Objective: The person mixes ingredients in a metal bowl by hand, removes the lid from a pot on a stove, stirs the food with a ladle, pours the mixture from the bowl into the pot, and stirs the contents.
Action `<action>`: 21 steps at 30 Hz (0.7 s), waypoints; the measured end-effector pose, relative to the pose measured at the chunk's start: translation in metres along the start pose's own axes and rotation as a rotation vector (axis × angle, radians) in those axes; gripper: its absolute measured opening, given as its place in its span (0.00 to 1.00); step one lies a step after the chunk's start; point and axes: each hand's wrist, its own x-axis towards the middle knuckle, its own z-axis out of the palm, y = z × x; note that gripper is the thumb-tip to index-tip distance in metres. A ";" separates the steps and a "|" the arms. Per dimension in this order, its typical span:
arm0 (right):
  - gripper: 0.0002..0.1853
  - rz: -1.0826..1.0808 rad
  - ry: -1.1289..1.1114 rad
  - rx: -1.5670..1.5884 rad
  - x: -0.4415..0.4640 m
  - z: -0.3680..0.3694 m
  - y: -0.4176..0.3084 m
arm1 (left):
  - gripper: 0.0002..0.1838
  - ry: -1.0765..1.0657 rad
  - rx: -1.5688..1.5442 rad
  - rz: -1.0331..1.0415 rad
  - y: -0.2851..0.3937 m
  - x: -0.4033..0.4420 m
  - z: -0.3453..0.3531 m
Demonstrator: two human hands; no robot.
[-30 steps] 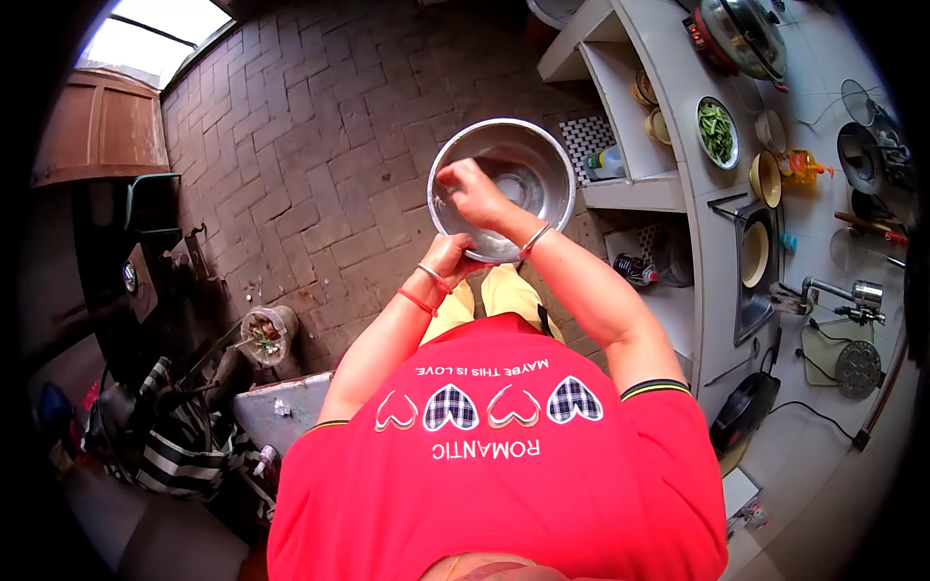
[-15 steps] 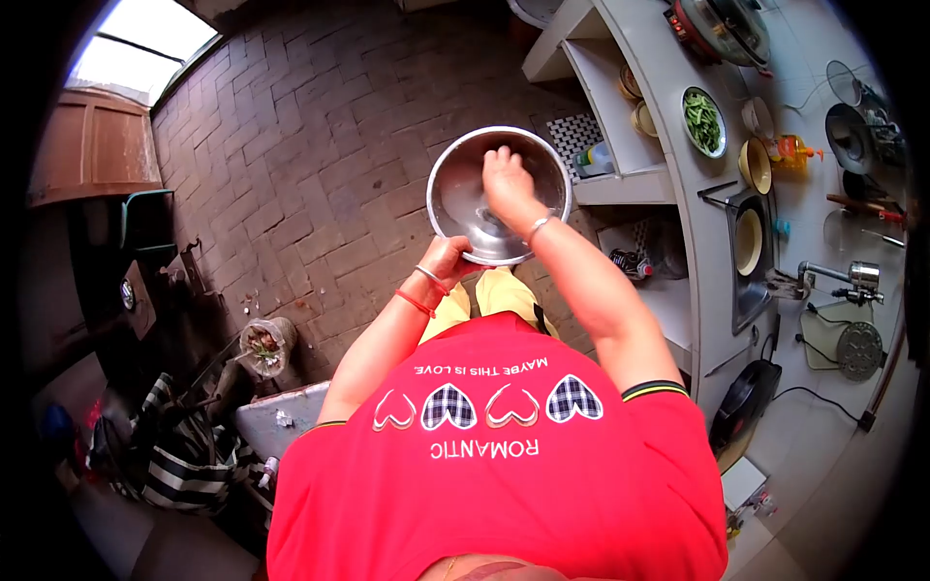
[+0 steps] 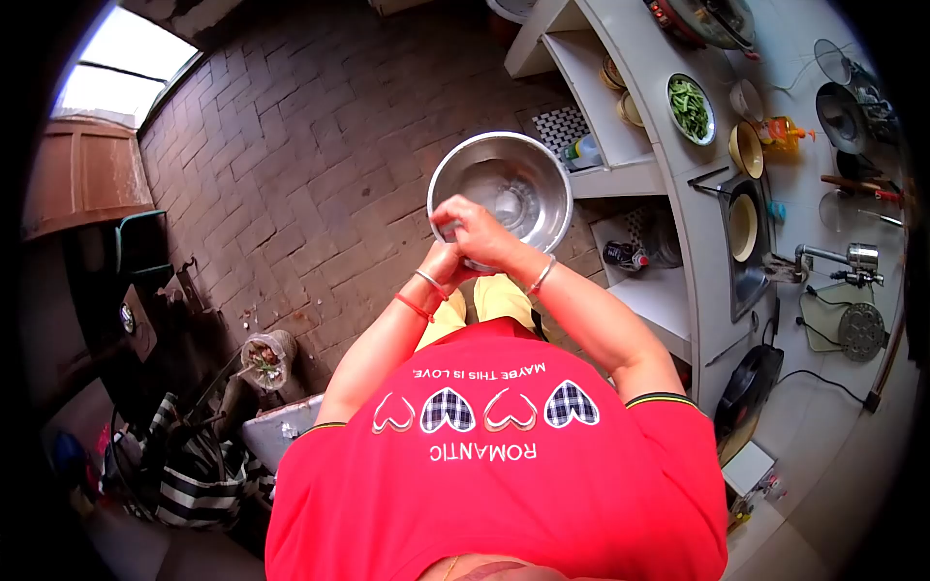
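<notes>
Left of the bowl and nearer the person lie a striped bag [image 3: 199, 484] and a bin [image 3: 268, 360] with scraps in it. The left hand [image 3: 444, 264] is at the bowl's near left edge, its grip closed on the rim. The metal bowl [image 3: 549, 184] is held above the brick floor [image 3: 320, 165], before the person's yellow trousers [image 3: 506, 298], its mouth facing up. The right hand [image 3: 477, 232] is over its near left part, close beside the left hand, fingers bent; how tightly its grip is closed, and on what, cannot be told.

The bowl's bottom shines; whether it holds water, or how far the work in it has got, does not show. Right of the bowl runs the bench [image 3: 705, 228]. On it, right of the bowl and farther off, a plate [image 3: 711, 124] carries cut greens [image 3: 688, 105]. Farther right of the bowl are a cream dish [image 3: 743, 229] in the sink [image 3: 748, 298] and a tap [image 3: 823, 254].
</notes>
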 end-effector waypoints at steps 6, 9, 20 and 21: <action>0.21 -0.083 0.484 -0.048 0.010 -0.020 0.027 | 0.21 0.002 0.052 -0.087 -0.005 0.019 0.017; 0.25 -0.095 0.279 0.106 -0.007 -0.029 0.023 | 0.20 -0.001 0.079 -0.094 -0.003 0.027 0.033; 0.12 0.110 0.013 -0.085 -0.068 -0.122 0.063 | 0.19 0.062 0.233 -0.174 -0.032 0.076 0.100; 0.12 0.104 0.045 -0.295 -0.088 -0.145 0.067 | 0.18 0.061 0.249 -0.209 -0.038 0.083 0.116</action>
